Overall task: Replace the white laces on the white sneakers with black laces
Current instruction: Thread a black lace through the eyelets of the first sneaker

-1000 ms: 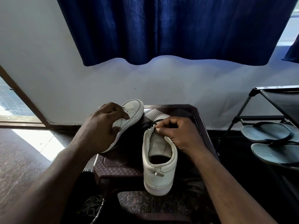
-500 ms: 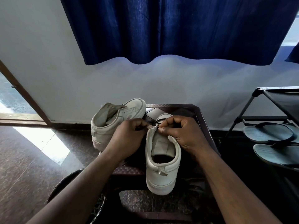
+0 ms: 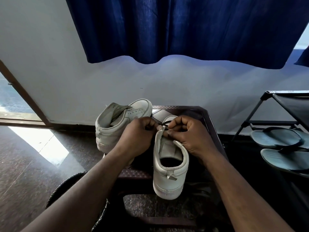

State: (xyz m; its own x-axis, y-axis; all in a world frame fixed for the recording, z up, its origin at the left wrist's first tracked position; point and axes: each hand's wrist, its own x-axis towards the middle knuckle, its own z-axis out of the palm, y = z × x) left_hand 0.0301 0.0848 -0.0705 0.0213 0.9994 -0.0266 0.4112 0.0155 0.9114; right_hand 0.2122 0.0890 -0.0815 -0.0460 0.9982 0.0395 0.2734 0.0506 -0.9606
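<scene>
The right hand point(image 3: 189, 136) and the left hand point(image 3: 138, 136) meet at the centre of the frame, fingers curled, over the throat of the near sneaker point(image 3: 170, 166). The right thumb and forefinger pinch the black lace point(image 3: 165, 124), a short dark run of which shows between the two hands. The left fingertips close on the eyelet edge opposite. They seem to hold the lace's other run, though the knuckles hide the contact.

A second ago the left hand rested on the far sneaker point(image 3: 120, 124), left of centre. It has since let that shoe go and crossed to the near one, arriving half a second ago and now settled close against the right hand. The right hand has held its place at the eyelets throughout. I take this to mean that threading on the near sneaker is under way with both hands, while the far sneaker waits, tilted on its side, its eyelets showing no lace.

Both shoes sit on a dark brown stool point(image 3: 212, 124). At the right edge stands a shoe rack point(image 3: 260, 106) with grey flip-flops point(image 3: 275, 138), and a blue curtain point(image 3: 184, 27) hangs across the top.
</scene>
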